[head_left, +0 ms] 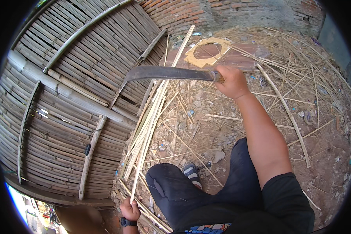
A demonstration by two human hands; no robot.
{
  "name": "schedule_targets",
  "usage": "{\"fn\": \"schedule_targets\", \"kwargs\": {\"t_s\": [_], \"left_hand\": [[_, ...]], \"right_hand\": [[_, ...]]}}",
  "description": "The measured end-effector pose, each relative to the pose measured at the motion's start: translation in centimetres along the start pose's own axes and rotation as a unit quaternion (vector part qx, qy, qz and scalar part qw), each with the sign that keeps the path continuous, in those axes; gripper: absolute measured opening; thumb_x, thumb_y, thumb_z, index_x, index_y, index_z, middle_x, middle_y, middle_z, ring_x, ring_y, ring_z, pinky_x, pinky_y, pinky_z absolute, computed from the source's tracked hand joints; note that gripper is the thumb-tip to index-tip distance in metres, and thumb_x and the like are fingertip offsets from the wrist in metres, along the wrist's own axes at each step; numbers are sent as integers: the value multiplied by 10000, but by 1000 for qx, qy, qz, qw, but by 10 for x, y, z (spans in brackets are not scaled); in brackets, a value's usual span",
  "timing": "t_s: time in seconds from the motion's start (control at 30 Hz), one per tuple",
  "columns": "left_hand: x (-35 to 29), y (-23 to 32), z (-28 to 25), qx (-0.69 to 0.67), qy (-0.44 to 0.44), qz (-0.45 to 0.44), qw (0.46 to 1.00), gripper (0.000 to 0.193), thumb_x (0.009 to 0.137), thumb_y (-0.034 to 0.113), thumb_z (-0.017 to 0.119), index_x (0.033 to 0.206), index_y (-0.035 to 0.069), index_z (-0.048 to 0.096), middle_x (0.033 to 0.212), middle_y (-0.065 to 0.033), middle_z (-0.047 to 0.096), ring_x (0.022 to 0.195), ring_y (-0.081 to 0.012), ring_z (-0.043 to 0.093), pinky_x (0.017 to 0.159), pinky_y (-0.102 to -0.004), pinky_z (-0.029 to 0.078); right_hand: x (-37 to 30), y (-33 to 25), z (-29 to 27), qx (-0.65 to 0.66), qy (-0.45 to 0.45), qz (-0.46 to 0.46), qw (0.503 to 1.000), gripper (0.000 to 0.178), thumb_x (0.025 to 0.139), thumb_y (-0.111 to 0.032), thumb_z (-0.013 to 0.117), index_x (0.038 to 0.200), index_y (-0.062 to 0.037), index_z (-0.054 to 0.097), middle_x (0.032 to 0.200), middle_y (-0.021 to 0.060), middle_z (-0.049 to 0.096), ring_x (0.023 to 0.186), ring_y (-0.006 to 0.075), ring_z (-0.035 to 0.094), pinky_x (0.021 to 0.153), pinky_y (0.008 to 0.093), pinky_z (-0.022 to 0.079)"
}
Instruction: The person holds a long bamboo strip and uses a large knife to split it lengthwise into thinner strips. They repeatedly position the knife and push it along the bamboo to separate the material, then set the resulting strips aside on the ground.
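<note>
My right hand (233, 81) is closed round the wooden handle of a machete with a long, dark, hooked blade (167, 73). The blade is raised and points left, passing in front of the bamboo strips as I see it. Low on the left, my left hand (130, 209) grips the near end of a long pale bamboo strip (145, 154). That strip runs away from me along a bundle of similar strips (155, 113) beside the bamboo wall. A dark band is on my left wrist.
A slatted bamboo wall (62, 97) stands close on my left. Ahead, a pale board with a round hole (190, 58) lies on a reddish-brown sheet (245, 58) before a brick wall (175, 15). Loose bamboo pieces, including a long curved one (284, 111), litter the dirt ground.
</note>
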State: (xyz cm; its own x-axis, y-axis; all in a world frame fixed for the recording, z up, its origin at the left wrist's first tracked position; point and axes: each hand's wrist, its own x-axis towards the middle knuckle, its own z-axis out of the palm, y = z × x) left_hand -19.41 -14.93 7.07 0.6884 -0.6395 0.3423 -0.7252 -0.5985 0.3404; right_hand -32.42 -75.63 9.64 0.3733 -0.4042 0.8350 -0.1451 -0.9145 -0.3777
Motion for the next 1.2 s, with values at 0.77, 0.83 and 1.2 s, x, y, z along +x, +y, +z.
{"fn": "schedule_targets", "kwargs": {"t_s": [0.77, 0.83, 1.2], "left_hand": [[54, 51, 32, -285, -167, -112, 937, 569, 1097, 451, 398, 706, 50, 494, 618, 32, 445, 580, -69, 364, 539, -263, 308], [52, 49, 34, -304, -192, -111, 926, 584, 1093, 487, 378, 721, 57, 506, 602, 27, 436, 547, -77, 359, 523, -256, 301], [46, 45, 15, -383, -291, -253, 839, 684, 1009, 688, 374, 842, 56, 576, 589, 7, 458, 494, -99, 403, 487, -247, 318]], "right_hand": [[-7, -36, 31, 41, -128, 144, 980, 185, 765, -165, 747, 907, -119, 637, 730, 102, 661, 768, 334, 693, 703, 469, 550], [-11, -37, 26, 18, -143, 121, 982, 193, 766, -165, 746, 906, -107, 628, 749, 118, 667, 792, 345, 694, 706, 476, 549], [-12, -44, 43, 40, -174, -20, 984, 157, 808, -153, 738, 902, -116, 617, 759, 81, 658, 776, 307, 685, 699, 459, 542]]}}
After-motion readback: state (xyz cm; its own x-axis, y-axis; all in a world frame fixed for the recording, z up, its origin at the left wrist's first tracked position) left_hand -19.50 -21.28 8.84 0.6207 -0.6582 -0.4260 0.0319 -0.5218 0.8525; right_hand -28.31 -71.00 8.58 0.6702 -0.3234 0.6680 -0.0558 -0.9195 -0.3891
